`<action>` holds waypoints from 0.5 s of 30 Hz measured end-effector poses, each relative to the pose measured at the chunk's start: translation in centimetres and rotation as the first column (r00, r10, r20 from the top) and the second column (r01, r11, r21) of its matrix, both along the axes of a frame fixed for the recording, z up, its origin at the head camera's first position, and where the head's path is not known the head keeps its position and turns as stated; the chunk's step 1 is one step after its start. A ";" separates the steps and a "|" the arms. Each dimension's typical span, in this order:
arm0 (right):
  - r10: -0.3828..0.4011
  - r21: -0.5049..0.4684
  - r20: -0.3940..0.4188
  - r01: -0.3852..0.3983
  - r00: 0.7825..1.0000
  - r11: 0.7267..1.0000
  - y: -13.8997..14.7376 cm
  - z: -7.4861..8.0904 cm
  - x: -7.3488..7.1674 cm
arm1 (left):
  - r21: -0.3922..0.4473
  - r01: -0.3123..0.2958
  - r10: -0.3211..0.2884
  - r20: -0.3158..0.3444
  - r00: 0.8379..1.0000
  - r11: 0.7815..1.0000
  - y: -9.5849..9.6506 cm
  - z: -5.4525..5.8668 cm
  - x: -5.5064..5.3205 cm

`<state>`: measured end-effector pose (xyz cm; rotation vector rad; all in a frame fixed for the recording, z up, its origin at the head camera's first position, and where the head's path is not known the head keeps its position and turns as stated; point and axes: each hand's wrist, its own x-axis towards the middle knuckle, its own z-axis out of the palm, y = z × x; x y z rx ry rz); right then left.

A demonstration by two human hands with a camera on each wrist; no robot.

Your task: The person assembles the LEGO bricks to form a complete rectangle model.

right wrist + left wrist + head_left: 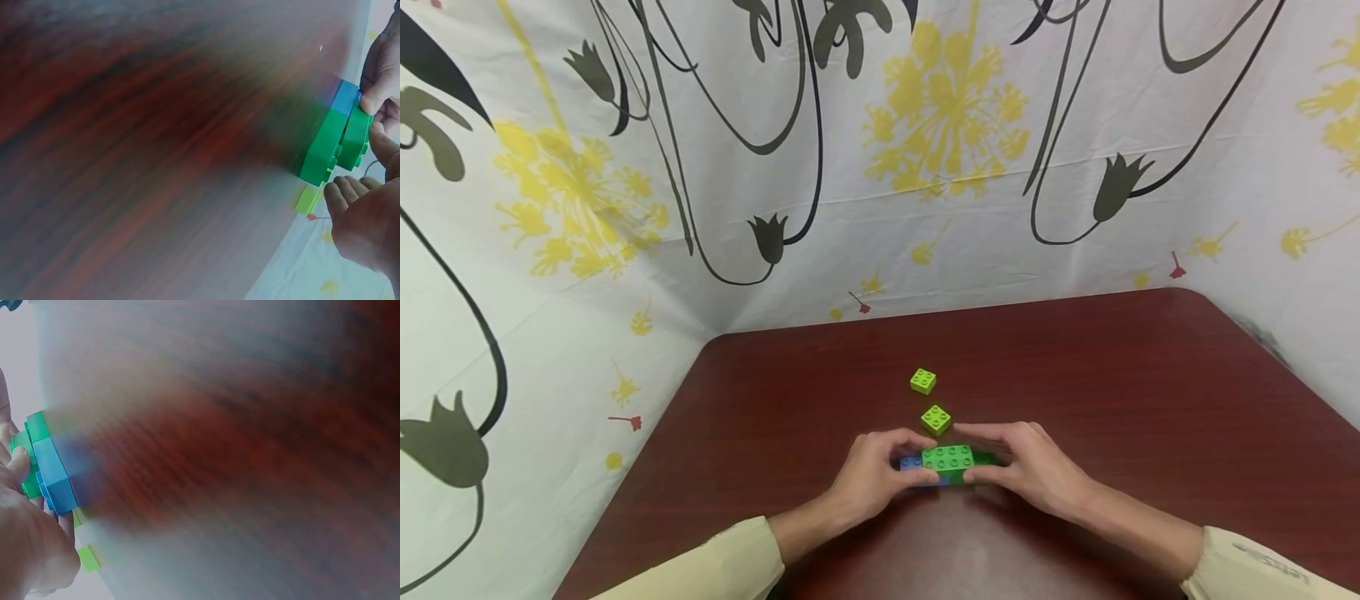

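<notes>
A bright green brick (pixel 948 460) sits on top, bridging a blue brick (pixel 911 462) on the left and a darker green brick (pixel 985 458) on the right. My left hand (pixel 867 477) pinches the bright green brick, thumb on its front face and index finger behind. The thumb of my right hand (pixel 1041 468) is right at that brick's front right corner, while its index finger stretches out past the back, apart from it. The right wrist view shows the dark green brick (pixel 324 147) lined up end to end with the blue brick (pixel 345 97).
Two lime bricks lie behind the joined bricks: the nearer lime brick (pixel 936 420) close to my right index fingertip, the farther lime brick (pixel 923 381) beyond it. The dark red wooden table (pixel 790 375) meets a flower-patterned cloth (pixel 850 167) at its back and sides.
</notes>
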<state>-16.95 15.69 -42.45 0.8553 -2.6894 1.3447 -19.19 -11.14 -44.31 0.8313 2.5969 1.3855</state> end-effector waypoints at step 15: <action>0.007 0.029 0.004 -0.007 1.000 1.000 -0.5 -0.1 -0.5 | 0.000 0.003 -0.003 0.003 1.000 1.000 0.1 0.2 0.0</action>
